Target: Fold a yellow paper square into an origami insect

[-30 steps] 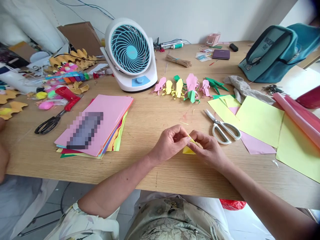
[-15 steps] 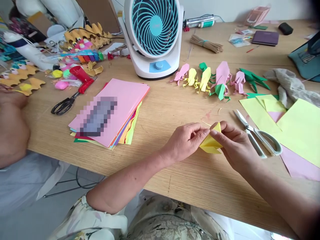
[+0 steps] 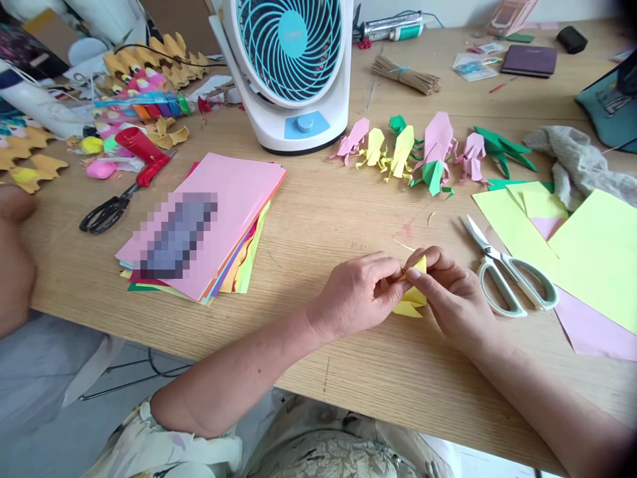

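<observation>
A small folded yellow paper (image 3: 412, 300) is pinched between my two hands above the wooden table (image 3: 318, 232). My left hand (image 3: 359, 292) grips its left edge between thumb and fingers. From the right, my right hand (image 3: 450, 292) holds the upper part, thumb in front and fingers curled behind. Its pointed tip shows between the hands, and flaps hang below my fingertips. White-handled scissors (image 3: 507, 272) lie open just right of my right hand. Beyond the hands stands a row of folded paper figures (image 3: 401, 153) in pink, yellow and green.
A stack of colored paper (image 3: 233, 199) lies at left, near red-and-black scissors (image 3: 134, 186). A fan (image 3: 293, 66) stands behind. Yellow sheets (image 3: 602, 259) lie at right beside a grey cloth (image 3: 582, 162). Another person's arm (image 3: 14, 265) rests at the far left.
The view has shifted a little, so the table things sit farther left. My fingers have moved on the yellow paper, covering more of its left side, and its lower flaps look more spread.
</observation>
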`<state>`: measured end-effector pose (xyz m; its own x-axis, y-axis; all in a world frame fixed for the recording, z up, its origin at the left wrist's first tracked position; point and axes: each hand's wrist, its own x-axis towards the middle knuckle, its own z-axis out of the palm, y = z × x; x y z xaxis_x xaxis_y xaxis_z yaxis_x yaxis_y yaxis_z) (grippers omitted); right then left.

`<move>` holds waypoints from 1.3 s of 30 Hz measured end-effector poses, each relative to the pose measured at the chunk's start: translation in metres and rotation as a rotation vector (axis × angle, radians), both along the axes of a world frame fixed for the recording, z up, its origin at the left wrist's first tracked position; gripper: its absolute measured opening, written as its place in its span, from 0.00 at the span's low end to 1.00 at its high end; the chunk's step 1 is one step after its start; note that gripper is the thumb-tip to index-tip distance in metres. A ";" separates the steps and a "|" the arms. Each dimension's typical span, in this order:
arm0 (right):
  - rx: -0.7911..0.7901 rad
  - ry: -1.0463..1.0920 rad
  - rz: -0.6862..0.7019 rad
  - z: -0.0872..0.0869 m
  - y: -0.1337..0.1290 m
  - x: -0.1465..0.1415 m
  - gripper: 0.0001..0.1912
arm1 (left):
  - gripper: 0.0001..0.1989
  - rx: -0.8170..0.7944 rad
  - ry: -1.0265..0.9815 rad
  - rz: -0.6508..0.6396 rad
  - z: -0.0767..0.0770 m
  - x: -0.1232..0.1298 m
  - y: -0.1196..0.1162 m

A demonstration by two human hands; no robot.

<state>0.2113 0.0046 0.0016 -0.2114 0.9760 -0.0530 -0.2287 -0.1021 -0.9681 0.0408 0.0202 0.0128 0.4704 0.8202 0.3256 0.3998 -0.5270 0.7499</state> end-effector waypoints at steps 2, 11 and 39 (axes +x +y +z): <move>0.097 -0.056 -0.014 -0.001 -0.001 0.001 0.07 | 0.11 0.069 0.035 -0.004 0.000 0.000 -0.001; 0.331 -0.180 -0.075 0.007 -0.009 -0.001 0.08 | 0.15 0.330 0.068 -0.011 0.003 0.001 -0.004; 0.082 -0.033 -0.334 0.019 -0.003 0.001 0.14 | 0.20 0.250 0.087 -0.073 -0.003 -0.006 0.003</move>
